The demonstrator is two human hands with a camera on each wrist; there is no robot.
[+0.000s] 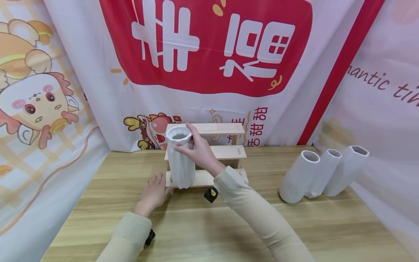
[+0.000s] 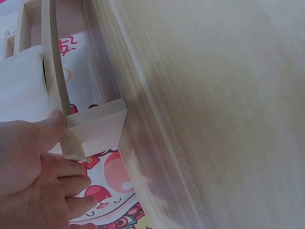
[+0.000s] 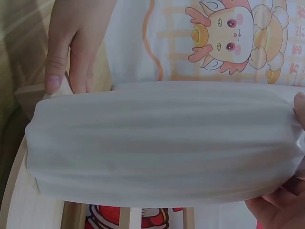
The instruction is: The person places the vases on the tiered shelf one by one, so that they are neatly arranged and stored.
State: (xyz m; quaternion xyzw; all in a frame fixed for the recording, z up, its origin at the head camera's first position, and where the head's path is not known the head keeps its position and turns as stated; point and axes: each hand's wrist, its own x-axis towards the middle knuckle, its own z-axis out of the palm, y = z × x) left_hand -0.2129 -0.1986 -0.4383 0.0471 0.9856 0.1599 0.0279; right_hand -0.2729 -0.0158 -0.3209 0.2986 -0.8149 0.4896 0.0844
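A tall white fluted vase (image 1: 182, 163) stands upright at the left end of the lowest step of a small three-tier wooden shelf (image 1: 209, 178). My right hand (image 1: 203, 151) holds the vase near its wavy rim, thumb in front and fingers behind. In the right wrist view the ribbed side of the vase (image 3: 157, 143) fills the middle. My left hand (image 1: 154, 193) rests at the left end of the lowest step. Its thumb touches the end of the board (image 2: 71, 143), while the other fingers extend loosely beside it in the left wrist view.
Three white vases stand close together at the right of the wooden table (image 1: 262, 225): a rounded one (image 1: 296, 178), a slim one (image 1: 327, 171) and an angular one (image 1: 347, 169). A printed curtain (image 1: 203, 87) hangs behind the shelf. Black wrist cameras sit below both wrists.
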